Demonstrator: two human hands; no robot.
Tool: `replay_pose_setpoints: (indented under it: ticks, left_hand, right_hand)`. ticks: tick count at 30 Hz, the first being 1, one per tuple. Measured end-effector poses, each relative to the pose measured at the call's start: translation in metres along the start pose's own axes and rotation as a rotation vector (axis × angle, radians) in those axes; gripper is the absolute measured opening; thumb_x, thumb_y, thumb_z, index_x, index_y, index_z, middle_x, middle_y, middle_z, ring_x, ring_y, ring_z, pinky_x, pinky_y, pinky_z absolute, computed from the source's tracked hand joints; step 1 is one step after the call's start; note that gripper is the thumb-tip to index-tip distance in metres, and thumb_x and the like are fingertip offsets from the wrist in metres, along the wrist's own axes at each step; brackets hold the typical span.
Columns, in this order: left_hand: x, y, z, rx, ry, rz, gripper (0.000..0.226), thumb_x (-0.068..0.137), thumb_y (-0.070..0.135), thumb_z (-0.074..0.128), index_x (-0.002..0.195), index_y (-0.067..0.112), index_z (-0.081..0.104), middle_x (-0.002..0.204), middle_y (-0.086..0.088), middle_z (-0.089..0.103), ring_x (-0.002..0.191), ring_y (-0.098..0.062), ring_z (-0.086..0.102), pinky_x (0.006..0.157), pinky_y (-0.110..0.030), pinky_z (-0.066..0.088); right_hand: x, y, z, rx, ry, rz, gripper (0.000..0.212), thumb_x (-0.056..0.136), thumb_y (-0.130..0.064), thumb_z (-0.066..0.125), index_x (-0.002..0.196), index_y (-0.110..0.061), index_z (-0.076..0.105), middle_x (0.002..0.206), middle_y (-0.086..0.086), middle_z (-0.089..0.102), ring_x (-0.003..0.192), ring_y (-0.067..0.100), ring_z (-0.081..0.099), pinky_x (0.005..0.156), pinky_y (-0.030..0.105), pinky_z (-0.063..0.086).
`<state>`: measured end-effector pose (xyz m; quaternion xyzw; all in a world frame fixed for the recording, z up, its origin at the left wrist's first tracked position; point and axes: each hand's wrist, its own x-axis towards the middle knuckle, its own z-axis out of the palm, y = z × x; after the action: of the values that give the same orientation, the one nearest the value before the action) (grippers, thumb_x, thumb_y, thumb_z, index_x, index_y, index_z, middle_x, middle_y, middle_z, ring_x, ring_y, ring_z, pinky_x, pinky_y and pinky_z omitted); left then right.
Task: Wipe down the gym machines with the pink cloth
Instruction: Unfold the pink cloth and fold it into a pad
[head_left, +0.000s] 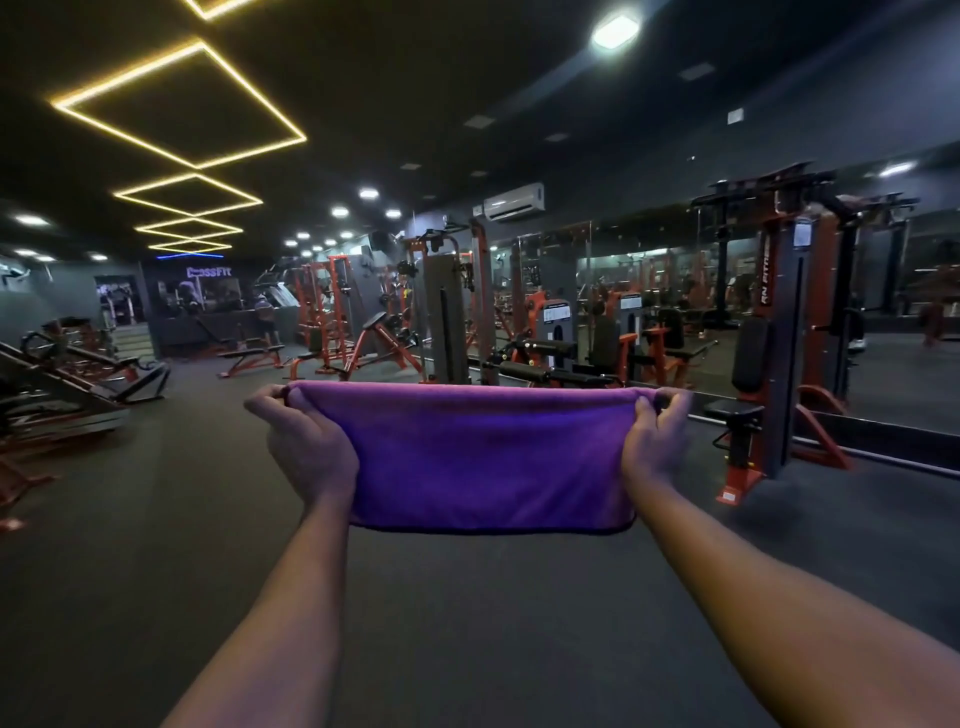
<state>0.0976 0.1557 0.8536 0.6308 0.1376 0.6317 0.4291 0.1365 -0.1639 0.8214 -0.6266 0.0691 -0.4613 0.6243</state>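
Low black-and-red weight benches (78, 374) line the left edge. The left hand (306, 441) pinches the top left corner of the pink-purple soft fabric cloth (488, 457), and the right hand (652, 436) pinches the top right corner. The cloth hangs stretched flat between them in mid-air, bottom hem free. A wide stretch of dark floor (467, 623) lies beneath. At right, a tall red-and-black weight-stack machine (779, 338) stands by the mirrored wall (909, 312), apart from the cloth.

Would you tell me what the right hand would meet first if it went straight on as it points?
Likely the machine with black roller pads behind the pink cloth; the right hand looks well short, depth unclear.
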Motion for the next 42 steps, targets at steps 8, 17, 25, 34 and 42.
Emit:
replay_pose_setpoints:
  ticks: [8, 17, 25, 34, 42]
  left_hand:
    - [0.001, -0.008, -0.004, 0.255, -0.105, -0.054, 0.019, 0.108, 0.021, 0.031, 0.119, 0.007, 0.038, 0.104, -0.029, 0.067, 0.085, -0.045, 0.065, 0.062, -0.043, 0.040]
    - [0.006, 0.010, 0.008, 0.486, -0.470, -0.385, 0.035, 0.099, 0.013, 0.046, 0.132, 0.002, 0.044, 0.133, -0.027, 0.057, 0.119, -0.045, 0.057, 0.096, -0.050, 0.048]
    - [-0.041, 0.049, 0.037, 0.193, -1.031, -0.113, 0.008, 0.101, 0.017, 0.058, 0.106, 0.015, 0.052, 0.104, -0.007, 0.060, 0.086, -0.021, 0.064, 0.071, -0.038, 0.062]
    - [-0.053, 0.058, 0.032, -0.051, -1.193, -0.128, 0.014, 0.107, 0.008, 0.041, 0.119, 0.014, 0.045, 0.091, -0.024, 0.066, 0.059, -0.027, 0.068, 0.049, -0.036, 0.058]
    - [-0.047, 0.012, 0.025, 0.040, -1.237, -0.127, 0.049, 0.073, 0.015, 0.057, 0.121, 0.023, 0.049, 0.114, -0.004, 0.058, 0.097, -0.023, 0.058, 0.079, -0.035, 0.052]
  right_hand:
    - [0.006, 0.014, 0.001, -0.073, -0.100, 0.196, 0.021, 0.106, -0.020, 0.044, 0.100, -0.006, 0.060, 0.099, 0.017, 0.061, 0.094, 0.032, 0.058, 0.077, 0.035, 0.038]
    - [-0.010, -0.003, 0.017, -0.460, -0.162, 0.146, 0.013, 0.104, -0.022, 0.051, 0.110, -0.010, 0.052, 0.102, 0.017, 0.065, 0.091, 0.033, 0.067, 0.080, 0.046, 0.058]
    - [-0.052, -0.049, 0.054, -0.309, -0.732, -0.038, 0.018, 0.100, -0.021, 0.064, 0.117, -0.014, 0.067, 0.100, -0.006, 0.062, 0.094, 0.008, 0.060, 0.087, 0.022, 0.046]
    - [-0.060, -0.046, 0.048, -0.213, -0.942, 0.017, 0.028, 0.094, -0.027, 0.072, 0.120, -0.017, 0.069, 0.109, -0.004, 0.071, 0.103, 0.008, 0.065, 0.085, 0.024, 0.053]
    - [-0.053, -0.041, 0.045, -0.205, -0.896, -0.019, 0.025, 0.096, -0.006, 0.059, 0.115, -0.020, 0.067, 0.109, -0.001, 0.069, 0.104, 0.012, 0.066, 0.092, 0.029, 0.055]
